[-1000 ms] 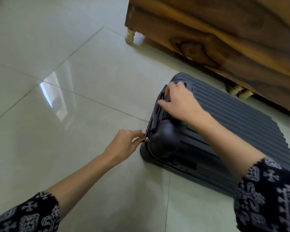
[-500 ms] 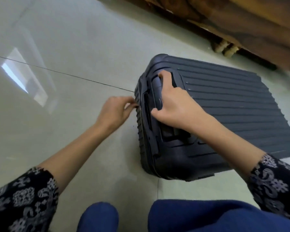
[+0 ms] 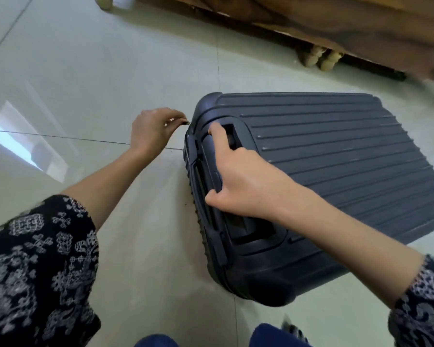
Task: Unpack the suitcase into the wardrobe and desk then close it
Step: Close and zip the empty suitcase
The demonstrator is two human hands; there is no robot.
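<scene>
Down on the floor point(image 3: 85, 71), left hand point(image 3: 153, 131) pinches the zipper pull point(image 3: 186, 123), right hand point(image 3: 243, 181) grips the suitcase handle point(image 3: 209, 159); likely unzipping, corner next.

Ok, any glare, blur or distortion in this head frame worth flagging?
Head view: window glare on the glossy floor at left; the wooden furniture along the top is smeared soft; the left hand pinching the zip pull and the right hand gripping the suitcase read sharp; wide-angle stretch enlarges the sleeves at the lower corners.
</scene>
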